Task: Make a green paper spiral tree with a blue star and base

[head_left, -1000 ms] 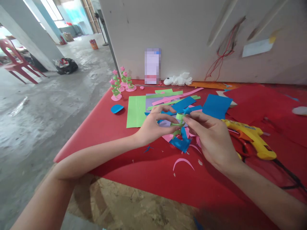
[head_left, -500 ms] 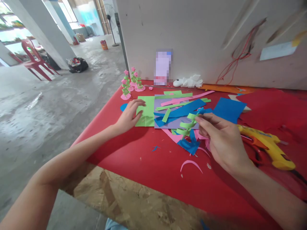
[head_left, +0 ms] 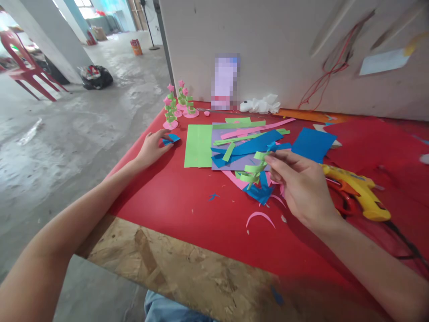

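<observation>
My right hand (head_left: 298,183) pinches a paper flower (head_left: 256,167), a curled green paper stem with a small blue piece at its top, held above the paper scraps. At the left edge of the red tabletop, my left hand (head_left: 154,145) has thumb and fingers around a small blue paper disc (head_left: 172,138); part of the disc is hidden beneath the fingers. Several finished paper flowers (head_left: 170,107) with pink stars, green stems and pink round bases stand just behind that hand. To its right lies a folded light green sheet (head_left: 197,147).
A purple sheet (head_left: 241,164) lies under green, pink and blue strips. Right of it are a blue paper square (head_left: 313,144) and a yellow glue gun (head_left: 360,190) with red-handled scissors (head_left: 345,205). A blurred upright panel (head_left: 224,82) leans at the wall beside a white crumpled item (head_left: 261,104).
My left hand has moved left from the green sheet to the blue disc, and its fingers have closed around it. My right hand still holds the paper flower. The view has shifted slightly.
</observation>
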`<state>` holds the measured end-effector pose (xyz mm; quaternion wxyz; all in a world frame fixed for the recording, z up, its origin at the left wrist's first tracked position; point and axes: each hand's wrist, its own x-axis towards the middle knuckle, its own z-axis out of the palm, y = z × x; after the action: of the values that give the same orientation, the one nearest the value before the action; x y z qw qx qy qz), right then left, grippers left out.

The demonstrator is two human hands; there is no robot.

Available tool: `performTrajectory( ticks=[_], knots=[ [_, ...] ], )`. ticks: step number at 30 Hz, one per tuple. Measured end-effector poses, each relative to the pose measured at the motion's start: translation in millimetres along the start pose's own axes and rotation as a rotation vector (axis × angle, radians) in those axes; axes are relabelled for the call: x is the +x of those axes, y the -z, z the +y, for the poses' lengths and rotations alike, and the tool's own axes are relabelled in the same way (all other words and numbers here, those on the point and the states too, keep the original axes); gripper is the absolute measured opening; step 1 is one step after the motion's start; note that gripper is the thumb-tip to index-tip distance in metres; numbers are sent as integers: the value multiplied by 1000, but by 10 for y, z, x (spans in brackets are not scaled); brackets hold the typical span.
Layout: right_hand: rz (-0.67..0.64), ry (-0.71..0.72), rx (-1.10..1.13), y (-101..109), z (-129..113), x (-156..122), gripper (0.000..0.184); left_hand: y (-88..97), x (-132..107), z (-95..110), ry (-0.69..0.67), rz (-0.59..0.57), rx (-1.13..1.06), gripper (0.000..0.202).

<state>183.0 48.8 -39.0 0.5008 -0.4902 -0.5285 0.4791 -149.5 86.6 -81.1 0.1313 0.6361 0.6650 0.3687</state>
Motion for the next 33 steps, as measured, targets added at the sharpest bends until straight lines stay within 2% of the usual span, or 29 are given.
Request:
performTrajectory(
  ticks=[3,5,7,8,12,14,16,19,23,28,30,33],
  knots=[
    [4,-11,17,14,6,3,22,7,-53,88,-35,39,3,14],
    [15,-12,24,14,2,8,22,6,-151,213,-145,78,27,7],
    [22,-5,33,5,-9,12,20,-19,-323,392,-355,98,55,8],
    [23,-1,37,-1,-16,13,19,-44,-433,495,-478,61,89,8],
    [32,6,47,-23,-37,19,15,-215,-909,893,-1173,-37,215,12],
    [43,17,55,-28,-32,26,16,-311,-1078,1022,-1306,-25,220,7],
    [52,34,64,-27,-18,32,17,-377,-1163,1078,-1330,-61,169,5],
    [40,59,68,-20,4,30,18,-378,-1146,1047,-1252,-133,84,23],
    [3,89,68,-15,9,15,15,-245,-1025,931,-1103,-207,146,12],
    [-11,95,56,-36,4,-8,11,-153,-997,809,-1112,-449,278,27],
    [-17,93,50,-48,8,-22,12,-169,-987,739,-1092,-451,328,27],
    [-34,102,35,-58,24,-38,13,-207,-920,632,-984,-326,419,25]
  ],
)
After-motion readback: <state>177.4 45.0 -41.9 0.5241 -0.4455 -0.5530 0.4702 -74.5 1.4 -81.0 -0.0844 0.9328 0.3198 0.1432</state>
